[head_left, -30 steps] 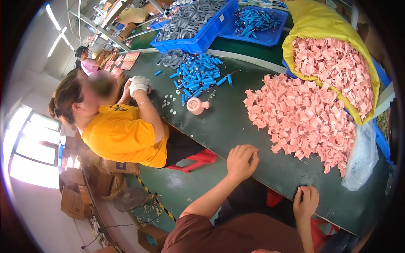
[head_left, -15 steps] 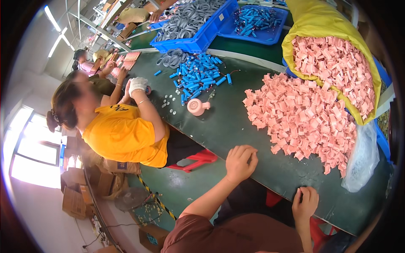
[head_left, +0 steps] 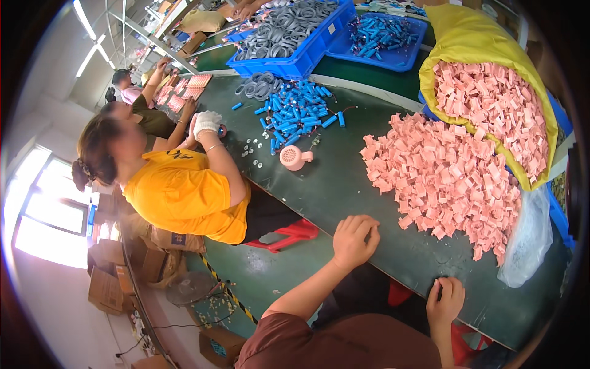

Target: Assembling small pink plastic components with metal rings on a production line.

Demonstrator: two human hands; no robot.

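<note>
My left hand rests at the near edge of the dark green table, its fingers loosely curled and nothing showing in them. Further right along the same edge lies my right hand, also curled in on itself, with no object visible. Beyond both hands spreads a large heap of small pink plastic parts, apart from my fingers. A pink, rounded housing with a round grille and a short side stub sits on the table, ahead and to the left of my left hand.
Blue cylindrical cells with wires lie piled near grey rings. Behind stand a blue crate of rings and a blue tray. A yellow sack spills pink parts beside a clear plastic bag. A gloved co-worker in yellow sits left.
The whole view has shifted slightly, so the table's things appear a little lower and to the right. My hands keep their resting poses. At far left, another person's arm has risen.
</note>
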